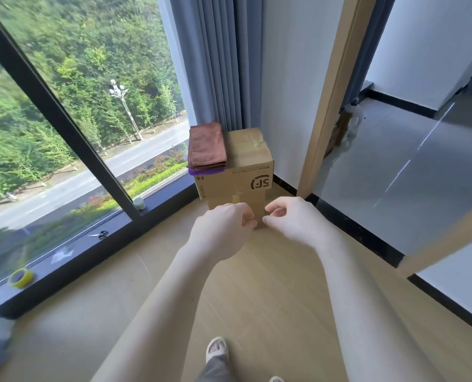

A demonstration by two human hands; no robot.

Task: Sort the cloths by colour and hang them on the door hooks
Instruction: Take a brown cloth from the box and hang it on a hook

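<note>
Both arms stretched forward; left hand (pixel 223 230) and right hand (pixel 292 220) side by side, nearly touching, fingers loosely curled, gripping nothing. Folded brown cloths (pixel 207 146) at 12 o'clock from hands, stacked on cardboard box (pixel 247 161); purple cloth (pixel 205 171) apparently underneath.

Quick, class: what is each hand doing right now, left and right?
Left hand: open, fingers loosely curled, holding nothing.
Right hand: open, fingers loosely curled, holding nothing.
</note>
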